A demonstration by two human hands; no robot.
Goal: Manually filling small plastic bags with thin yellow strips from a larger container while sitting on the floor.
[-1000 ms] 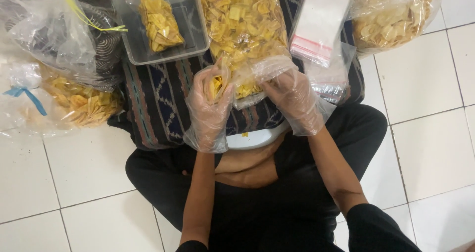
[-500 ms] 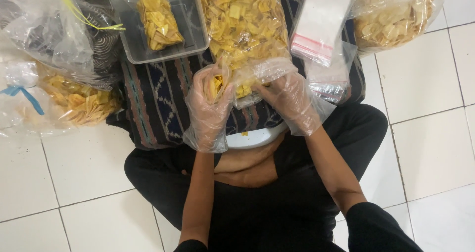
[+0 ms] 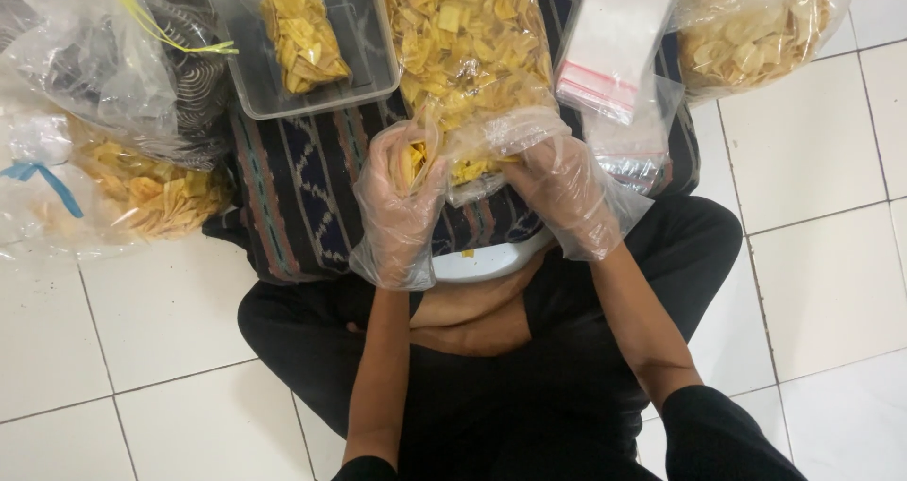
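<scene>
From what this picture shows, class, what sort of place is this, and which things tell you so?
Probably a home or small workshop floor used for packing snacks by hand. A person sits on white floor tiles, gloved hands at a big clear bag of yellow chips; a stack of small empty zip bags and a filled small bag lie nearby.

We note a grey tray (image 3: 364, 89) on the patterned cloth (image 3: 302, 188) near its far edge, a small filled chip packet (image 3: 300, 37) inside, a stack of empty pouches (image 3: 609, 46) toward the right edge, tied chip bags (image 3: 142, 183) beyond the left edge.
</scene>
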